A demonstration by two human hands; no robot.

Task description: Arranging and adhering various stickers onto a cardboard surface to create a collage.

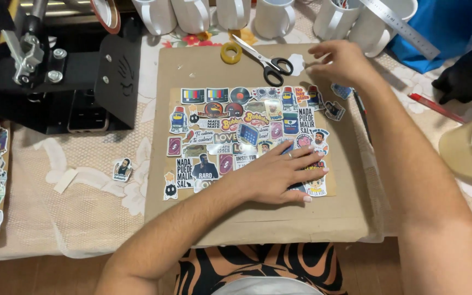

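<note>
Pressing flat with spread fingers, the left hand (279,177) pins the sticker sheet (247,139); right hand (341,63) pinches a white scrap (297,64).

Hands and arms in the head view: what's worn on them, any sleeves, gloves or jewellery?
Both forearms are bare, with no sleeves or gloves in view. The left hand has a thin ring on one finger. The right hand shows no ring or watch that I can make out. No wristbands on either arm.
</note>
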